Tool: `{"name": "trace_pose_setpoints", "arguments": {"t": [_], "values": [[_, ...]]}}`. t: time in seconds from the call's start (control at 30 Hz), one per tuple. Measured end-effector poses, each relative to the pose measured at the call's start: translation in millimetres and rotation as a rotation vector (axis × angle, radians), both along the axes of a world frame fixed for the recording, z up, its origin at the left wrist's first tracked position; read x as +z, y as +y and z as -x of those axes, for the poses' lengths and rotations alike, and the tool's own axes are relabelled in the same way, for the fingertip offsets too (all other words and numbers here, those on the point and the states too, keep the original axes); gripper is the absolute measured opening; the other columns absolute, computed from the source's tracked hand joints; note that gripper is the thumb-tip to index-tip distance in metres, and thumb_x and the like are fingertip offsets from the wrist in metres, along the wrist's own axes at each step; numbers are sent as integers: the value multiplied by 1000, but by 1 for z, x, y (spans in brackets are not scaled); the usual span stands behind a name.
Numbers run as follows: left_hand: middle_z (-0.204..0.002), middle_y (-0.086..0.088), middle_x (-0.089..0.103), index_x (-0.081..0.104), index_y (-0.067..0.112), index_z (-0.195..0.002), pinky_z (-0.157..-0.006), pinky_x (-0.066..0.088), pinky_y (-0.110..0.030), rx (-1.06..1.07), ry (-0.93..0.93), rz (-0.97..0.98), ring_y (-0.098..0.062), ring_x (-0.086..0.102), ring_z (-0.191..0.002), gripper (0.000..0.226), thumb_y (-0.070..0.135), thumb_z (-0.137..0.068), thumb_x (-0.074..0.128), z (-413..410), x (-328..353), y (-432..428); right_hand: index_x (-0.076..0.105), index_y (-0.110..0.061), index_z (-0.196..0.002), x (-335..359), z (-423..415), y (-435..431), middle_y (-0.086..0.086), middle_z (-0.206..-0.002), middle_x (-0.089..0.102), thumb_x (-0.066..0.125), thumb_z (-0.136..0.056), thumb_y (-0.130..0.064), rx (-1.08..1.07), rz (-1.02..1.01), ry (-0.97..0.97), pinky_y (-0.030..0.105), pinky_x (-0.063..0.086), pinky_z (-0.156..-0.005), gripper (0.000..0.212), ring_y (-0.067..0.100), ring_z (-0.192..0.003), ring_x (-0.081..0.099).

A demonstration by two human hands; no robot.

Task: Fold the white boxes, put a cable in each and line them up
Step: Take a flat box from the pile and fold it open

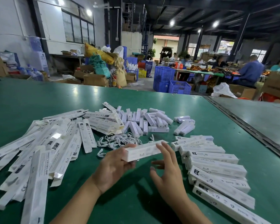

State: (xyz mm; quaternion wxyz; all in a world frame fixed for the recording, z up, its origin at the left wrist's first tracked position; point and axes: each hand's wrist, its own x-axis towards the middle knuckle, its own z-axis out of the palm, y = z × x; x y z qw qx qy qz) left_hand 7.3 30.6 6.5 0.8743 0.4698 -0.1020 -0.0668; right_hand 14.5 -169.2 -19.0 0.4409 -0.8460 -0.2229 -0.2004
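Box [142, 151] first: one folded white carton, held up above the green table [136, 201] and lying crosswise in front of you. Your left hand [115, 165] grasps its left end, thumb on top and fingers curled beneath. Your right hand [166, 165] is released, fingers straight and spread, its fingertips up by the carton's right half (whether they actually touch it, I cannot tell). Just behind the carton a tangle of white cables [118, 141] lies on the table. To your left spreads the heap of flat, unfolded boxes [47, 151]. To your right the finished boxes [217, 167] lie side by side in a row running toward you, some resting on others. Farther back, behind the cables, sits a pile of short white units [144, 120].
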Motion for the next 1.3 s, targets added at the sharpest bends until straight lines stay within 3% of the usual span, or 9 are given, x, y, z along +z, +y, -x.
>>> {"name": "trace_pose_setpoints", "arguments": {"t": [0.13, 0.27, 0.37, 0.43, 0.63, 0.77, 0.9, 1.03, 1.3], "values": [[-70, -16, 64, 78, 3, -96, -59, 57, -31, -94, 108, 169, -25, 62, -61, 62, 36, -49, 98, -2, -2, 28, 42, -54, -121, 0, -5, -3, -22, -138, 35, 69, -85, -8, -47, -10, 9, 15, 50, -79, 64, -4, -87, 62], [-66, -16, 63, 75, 2, -95, -59, 57, -30, -119, 90, 190, -26, 62, -61, 56, 44, -63, 93, -6, -10, 38, 67, -27, -117, -2, -8, -4, -22, -118, 53, 70, -84, -5, -83, -17, 3, 16, 49, -80, 39, -4, -91, 58], [-69, -12, 66, 76, 3, -93, -60, 57, -29, -102, 39, 186, -23, 64, -63, 72, 58, -50, 92, -9, -13, 32, 70, -26, -113, -3, -7, -1, -20, -105, 60, 72, -86, -14, -45, -26, 24, 10, 44, -66, 30, 6, -69, 60], [-72, -8, 64, 76, 6, -100, -60, 57, -30, -100, 26, 144, -19, 63, -64, 77, 52, -42, 97, -9, -14, 25, 70, -30, -111, -4, -6, 1, -19, -97, 63, 71, -87, -20, 5, -42, 44, 10, 39, -57, 26, 8, -57, 55], [-85, -14, 69, 78, 7, -96, -74, 53, -34, 145, 7, -311, -24, 63, -79, 36, 27, -67, 86, -9, -26, -13, 69, -37, -111, -7, -6, 7, -28, -90, 67, 71, -84, -33, 97, 18, 116, 7, 36, -58, 26, -5, -60, 55], [-84, -11, 74, 80, 13, -80, -70, 54, -31, 410, 105, -279, -22, 66, -76, 27, 30, -63, 90, -16, -26, -21, 65, -31, -117, -10, -15, 9, -19, -105, 67, 60, -87, -36, 1, -46, 131, 14, 39, -64, 31, -3, -57, 52], [-80, -12, 74, 74, 8, -78, -66, 54, -30, 609, 167, -175, -22, 67, -69, 30, 35, -67, 79, -24, -25, -14, 65, -22, -118, -15, -33, 13, -9, -118, 58, 57, -96, -26, -144, 55, 134, 26, 44, -81, 24, 3, -74, 56], [-77, -14, 76, 68, 3, -88, -55, 55, -23, 719, 209, -151, -23, 74, -69, 20, 23, -90, 70, -29, -26, -12, 61, -19, -125, -17, -59, 26, -5, -127, 51, 50, -99, -35, -147, 208, 122, 26, 38, -94, 32, 12, -120, 45], [-80, -14, 76, 65, 2, -93, -52, 55, -22, 829, 231, -53, -24, 75, -67, 24, 26, -93, 68, -38, -28, -3, 56, -26, -130, -15, -118, 58, -1, -132, 53, 38, -100, -49, -244, 357, 103, 40, 35, -101, 42, 21, -131, 33]]}}
